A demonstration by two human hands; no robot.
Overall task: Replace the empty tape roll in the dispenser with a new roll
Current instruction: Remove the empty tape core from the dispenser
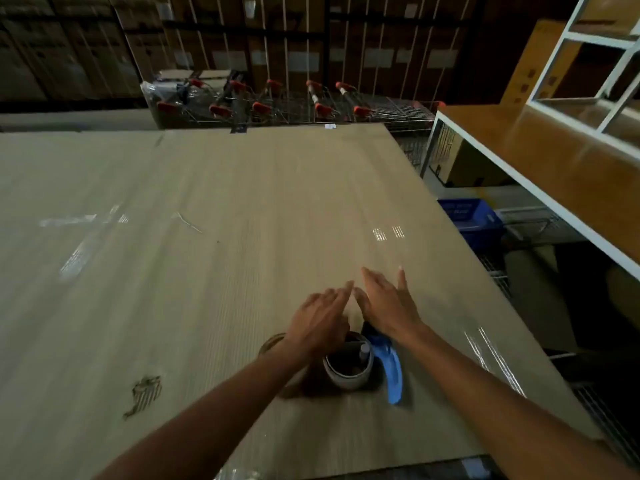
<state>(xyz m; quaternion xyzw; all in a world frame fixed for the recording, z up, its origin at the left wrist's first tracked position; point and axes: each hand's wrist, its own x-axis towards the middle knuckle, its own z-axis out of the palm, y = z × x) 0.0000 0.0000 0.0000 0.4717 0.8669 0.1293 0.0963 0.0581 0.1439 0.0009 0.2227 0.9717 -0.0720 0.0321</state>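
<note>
We hold both hands flat and spread over the cardboard sheet (207, 209) that covers the worktop, gripping nothing. Our left hand (320, 318) hovers with fingers apart just above the tape roll (348, 370), partly hiding its far rim. Our right hand (388, 306) stretches forward, fingers splayed, with its wrist over the head of the blue tape dispenser (389, 365). The dispenser lies on its side near the sheet's near edge, towards the right corner, its handle pointing back at us, and the roll sits against its left side. A second ring, a brownish roll (272, 342), peeks out from under our left forearm; whether it is empty, we cannot tell. Strips of clear tape (86, 233) shine towards the left edge. Beyond the far edge stand shopping trolleys (277, 105); a blue crate (471, 216) sits off the right edge.
</note>
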